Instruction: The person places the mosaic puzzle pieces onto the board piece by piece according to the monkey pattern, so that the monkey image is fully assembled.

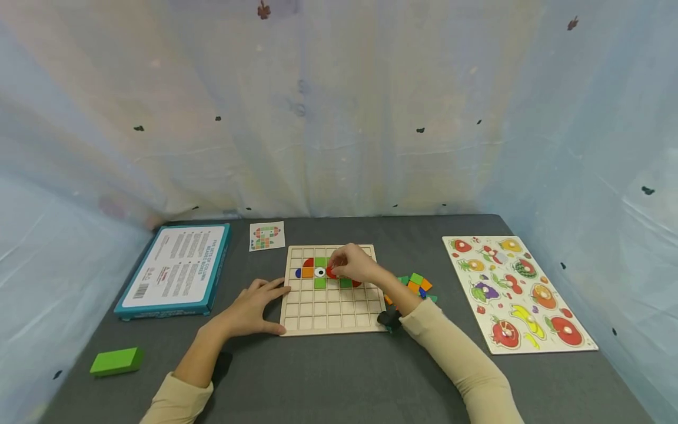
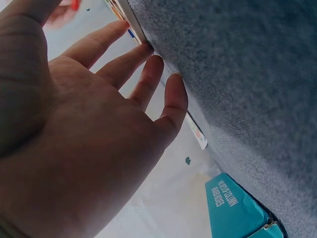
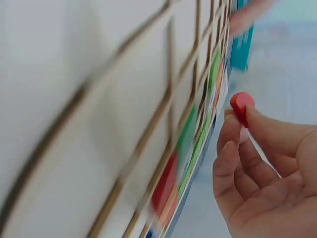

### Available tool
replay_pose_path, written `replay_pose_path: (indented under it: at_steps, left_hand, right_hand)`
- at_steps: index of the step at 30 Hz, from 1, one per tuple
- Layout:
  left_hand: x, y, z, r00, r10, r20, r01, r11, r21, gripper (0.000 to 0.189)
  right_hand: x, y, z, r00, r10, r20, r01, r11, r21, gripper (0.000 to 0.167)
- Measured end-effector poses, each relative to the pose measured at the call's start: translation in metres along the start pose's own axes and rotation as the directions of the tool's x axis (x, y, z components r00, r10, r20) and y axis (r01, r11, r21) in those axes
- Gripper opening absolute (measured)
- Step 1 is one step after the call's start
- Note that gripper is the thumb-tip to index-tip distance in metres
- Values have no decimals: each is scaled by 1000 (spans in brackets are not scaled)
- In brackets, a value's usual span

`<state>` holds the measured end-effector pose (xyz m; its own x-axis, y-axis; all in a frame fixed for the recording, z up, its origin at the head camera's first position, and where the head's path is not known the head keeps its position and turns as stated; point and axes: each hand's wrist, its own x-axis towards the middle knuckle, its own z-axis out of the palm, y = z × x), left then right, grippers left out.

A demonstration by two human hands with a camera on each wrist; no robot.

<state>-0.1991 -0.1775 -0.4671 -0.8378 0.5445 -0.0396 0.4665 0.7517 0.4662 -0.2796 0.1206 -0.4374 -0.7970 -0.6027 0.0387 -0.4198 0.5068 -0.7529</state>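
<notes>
A wooden grid board (image 1: 320, 323) lies in the middle of the dark table, with colored tiles in its upper cells. Among them are a white tile with a black dot (image 1: 320, 272), an orange tile (image 1: 308, 272) and a dark green tile (image 1: 346, 283). My right hand (image 1: 356, 264) is above the board, pinching a small red piece with a rounded edge (image 3: 241, 103) between thumb and fingers. Along the board's left edge, my left hand (image 1: 248, 310) rests with spread fingers, its fingertips and thumb touching the rim.
Loose colored tiles (image 1: 416, 278) lie right of the board, partly behind the right forearm. A pattern card (image 1: 266, 236) is at the back. The blue box (image 1: 172, 268) and a green block (image 1: 116, 361) stand left; a fruit puzzle board (image 1: 516, 294) lies right.
</notes>
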Motion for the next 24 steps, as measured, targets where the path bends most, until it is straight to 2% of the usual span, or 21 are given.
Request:
replay_pose_path:
  at_steps: [4,9,17,22,24]
  left_hand:
    - [-1,0,0,1000,2,-6,-2,1000,-7,93]
    - [-1,0,0,1000,16,-11,-16,1000,-5,93]
    - [-1,0,-1,1000,12,-11,-12,1000,1,92]
    - [-1,0,-1,1000,9,-5,-9,1000,-1,92]
    - [-1,1,0,1000,10,-4,-10,1000,-3,92]
  right_hand:
    - [20,-16,26,1000,-12,-14,11,999,-46,5]
    - [31,-29,43,1000,4,-19,-7,990,-140,3]
    - [32,-35,52,998,27,-52,-40,961,-272,7]
    - [30,-37,51,998,32,-62,-49,953,-299,6]
    - [26,-40,49,998,10,-63,-30,947,-320,7]
